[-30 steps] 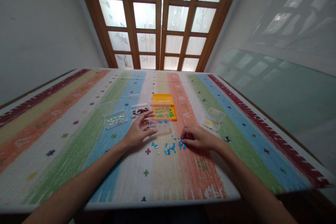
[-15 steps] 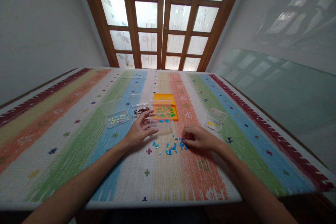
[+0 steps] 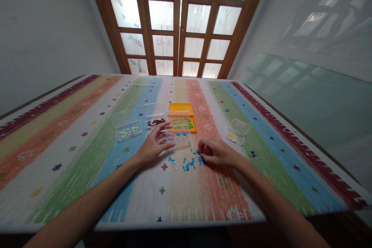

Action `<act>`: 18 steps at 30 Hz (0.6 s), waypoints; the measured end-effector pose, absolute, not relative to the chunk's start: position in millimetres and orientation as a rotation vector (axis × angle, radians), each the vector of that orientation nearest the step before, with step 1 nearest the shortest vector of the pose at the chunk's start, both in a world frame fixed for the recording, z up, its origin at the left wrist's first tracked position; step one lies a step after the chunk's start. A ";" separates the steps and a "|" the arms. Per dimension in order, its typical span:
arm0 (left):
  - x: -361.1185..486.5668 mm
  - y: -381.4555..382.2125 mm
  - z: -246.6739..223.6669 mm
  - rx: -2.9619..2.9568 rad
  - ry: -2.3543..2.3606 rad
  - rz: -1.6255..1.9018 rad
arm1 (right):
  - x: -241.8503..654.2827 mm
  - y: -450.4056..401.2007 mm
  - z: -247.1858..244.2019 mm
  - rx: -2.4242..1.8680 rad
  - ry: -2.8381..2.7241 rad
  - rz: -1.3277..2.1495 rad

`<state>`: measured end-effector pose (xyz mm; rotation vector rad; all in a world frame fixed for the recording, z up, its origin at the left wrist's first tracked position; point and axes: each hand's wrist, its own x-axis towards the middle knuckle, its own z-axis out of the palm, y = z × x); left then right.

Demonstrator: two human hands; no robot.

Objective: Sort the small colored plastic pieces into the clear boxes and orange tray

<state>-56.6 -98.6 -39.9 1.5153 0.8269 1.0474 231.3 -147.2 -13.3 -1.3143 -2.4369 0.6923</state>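
Observation:
Several small blue pieces [image 3: 187,167] lie scattered on the striped cloth between my hands. My left hand [image 3: 157,142] is curved around the left side of a clear plastic box [image 3: 183,142], its thumb and fingers at the box's edge; two blue pieces [image 3: 184,134] show in that box. At the right end of the scattered pieces, my right hand [image 3: 216,152] has its thumb and index finger pinched close to the cloth. Whatever may be between those fingertips is too small to make out.
An orange box [image 3: 180,107] with green pieces stands behind the clear box. Farther left are a clear box of dark red pieces [image 3: 158,121] and one of pale pieces [image 3: 129,131]. To the right, another clear box [image 3: 236,139] holds yellow pieces.
My right hand has shifted slightly left and up over the blue pieces, its fingers a little differently bent. My left hand stays at the clear box.

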 end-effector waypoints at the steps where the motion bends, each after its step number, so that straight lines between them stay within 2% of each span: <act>1: -56.5 -98.6 -39.5 1.502 0.828 1.052 | 231.6 -147.0 -13.2 -1.299 -2.445 0.678; 18: -55.6 -99.7 -37.9 1.481 0.819 1.063 | 235.3 -143.9 -16.9 -1.242 -2.525 0.631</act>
